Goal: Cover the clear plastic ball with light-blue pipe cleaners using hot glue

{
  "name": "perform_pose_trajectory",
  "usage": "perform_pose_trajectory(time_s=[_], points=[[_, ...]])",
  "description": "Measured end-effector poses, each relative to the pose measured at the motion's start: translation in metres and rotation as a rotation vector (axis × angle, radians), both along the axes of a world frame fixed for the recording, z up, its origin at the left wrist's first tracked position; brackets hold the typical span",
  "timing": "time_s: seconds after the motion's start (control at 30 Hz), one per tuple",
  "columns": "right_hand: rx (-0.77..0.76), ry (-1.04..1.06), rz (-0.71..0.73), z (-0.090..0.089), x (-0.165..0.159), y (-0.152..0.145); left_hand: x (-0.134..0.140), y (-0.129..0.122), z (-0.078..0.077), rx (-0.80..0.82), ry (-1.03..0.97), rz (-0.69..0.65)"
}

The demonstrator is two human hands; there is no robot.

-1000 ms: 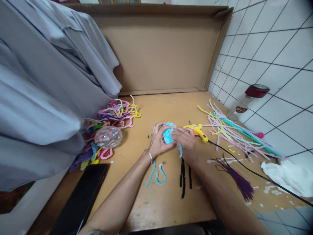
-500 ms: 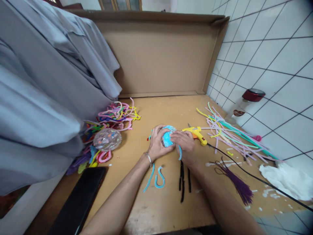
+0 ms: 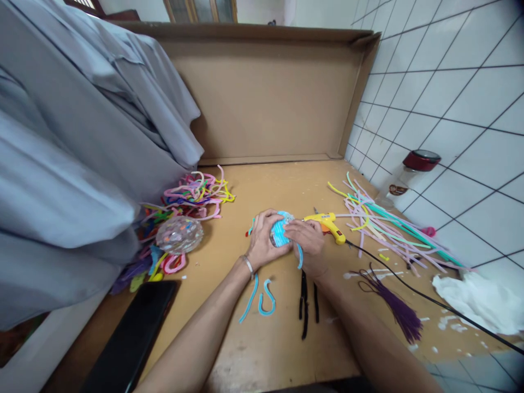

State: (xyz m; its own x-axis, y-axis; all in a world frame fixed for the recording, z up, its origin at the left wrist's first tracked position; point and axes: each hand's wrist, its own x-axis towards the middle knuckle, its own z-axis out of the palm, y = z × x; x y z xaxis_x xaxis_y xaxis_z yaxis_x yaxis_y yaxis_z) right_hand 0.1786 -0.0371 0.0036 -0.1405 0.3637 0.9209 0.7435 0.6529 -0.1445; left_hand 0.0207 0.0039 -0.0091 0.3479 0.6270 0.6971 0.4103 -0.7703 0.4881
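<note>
Left hand (image 3: 261, 244) grips blue-wrapped piece (image 3: 279, 233), well in from tabletop (image 3: 262, 346) near edge.
Right hand (image 3: 308, 238) on it, grip unclear; glue gun (image 3: 328, 221) just beside, so a slip could knock it or, if hot, burn.

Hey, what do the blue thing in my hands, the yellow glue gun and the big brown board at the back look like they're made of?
Blue thing: probably soft, matte pipe cleaners, judging by its ridged rows.
Glue gun: likely hard plastic, with a smooth, bright yellow body.
Brown board: most likely matte cardboard, given its plain brown face and folded edges.
</note>
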Motion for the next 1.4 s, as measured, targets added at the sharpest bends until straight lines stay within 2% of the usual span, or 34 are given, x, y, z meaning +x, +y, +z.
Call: perform_pose_trajectory(time_s=[0.2,0.4,0.6,0.8,1.07,1.23,1.4], points=[[0.031,-0.001,0.031,0.0005,0.0008,0.0008,-0.0001,0.0003,0.0006,-0.042,0.028,0.000],[-0.036,0.029,0.025,-0.0035,0.0008,0.0010,0.0000,0.0002,0.0038,-0.072,0.045,-0.002],[-0.029,-0.016,0.012,0.0000,0.0015,-0.0009,-0.0014,-0.0006,0.0036,-0.069,0.033,-0.008],[-0.039,-0.022,0.002,-0.0053,0.0029,0.0014,-0.0011,-0.0027,0.0052,-0.086,0.065,0.009],[0.010,0.009,-0.028,-0.0001,-0.0009,0.0005,-0.0009,-0.0017,0.0047,-0.030,0.103,-0.005],[-0.004,0.033,-0.035,-0.0013,-0.0030,0.0006,0.0002,-0.0001,0.0017,0.047,0.051,-0.005],[-0.007,0.022,-0.006,0.0001,-0.0013,0.0001,0.0007,0.0011,-0.0003,0.039,0.045,0.007]])
